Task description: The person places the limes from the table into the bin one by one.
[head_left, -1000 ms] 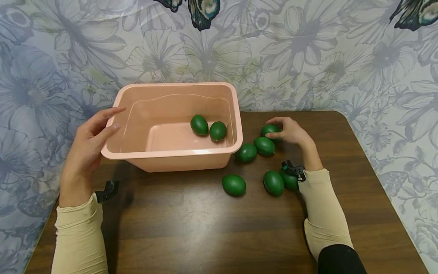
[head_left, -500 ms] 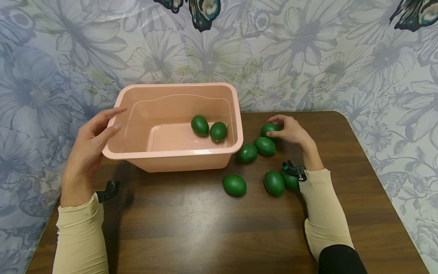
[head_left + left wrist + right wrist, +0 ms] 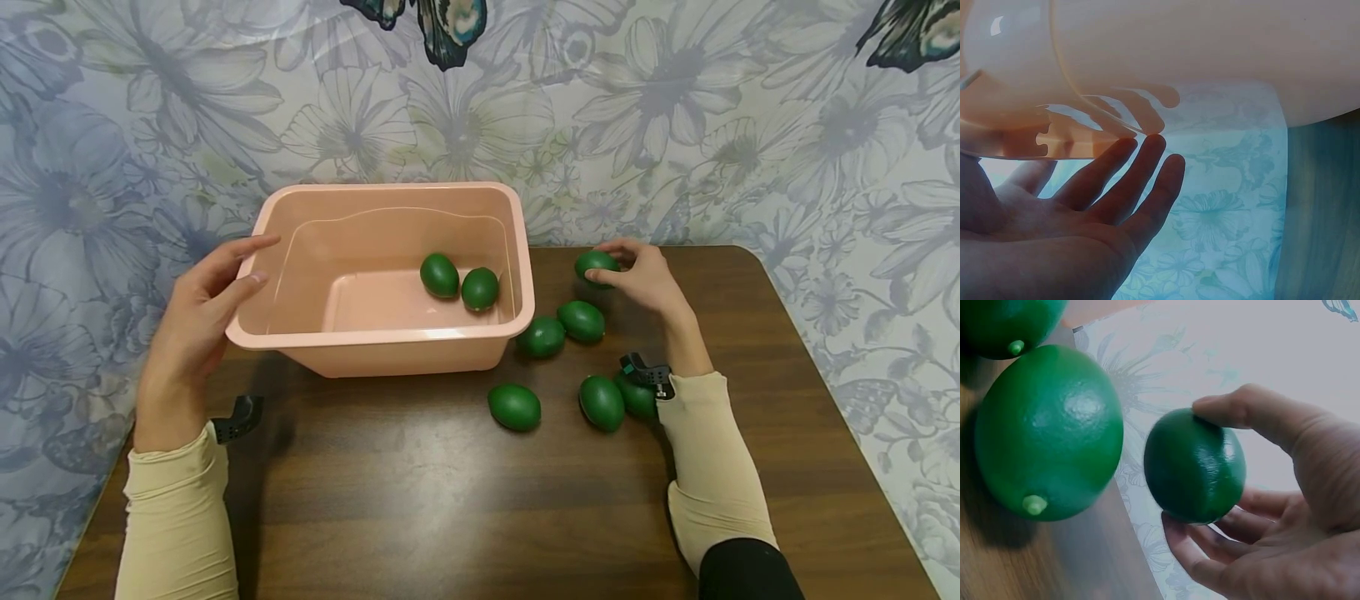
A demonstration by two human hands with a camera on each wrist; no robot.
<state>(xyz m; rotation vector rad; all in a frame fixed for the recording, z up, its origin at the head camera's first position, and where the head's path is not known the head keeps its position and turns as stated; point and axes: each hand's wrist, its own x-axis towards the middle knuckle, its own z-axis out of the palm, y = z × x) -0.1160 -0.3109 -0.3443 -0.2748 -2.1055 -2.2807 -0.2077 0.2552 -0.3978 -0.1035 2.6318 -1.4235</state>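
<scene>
Near the far edge of the bench (image 3: 420,508), the right hand (image 3: 643,273) pinches one glossy green oval fruit (image 3: 595,265); picking, I judge. Next needs carrying over the peach plastic tub (image 3: 390,360), whose rim the left hand (image 3: 197,312) grips.

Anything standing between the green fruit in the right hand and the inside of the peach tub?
Only the right rim of the tub, which the held fruit would likely need to clear. Nothing else visible does; the two nearest loose fruits lie closer to the person, off the direct line.
</scene>
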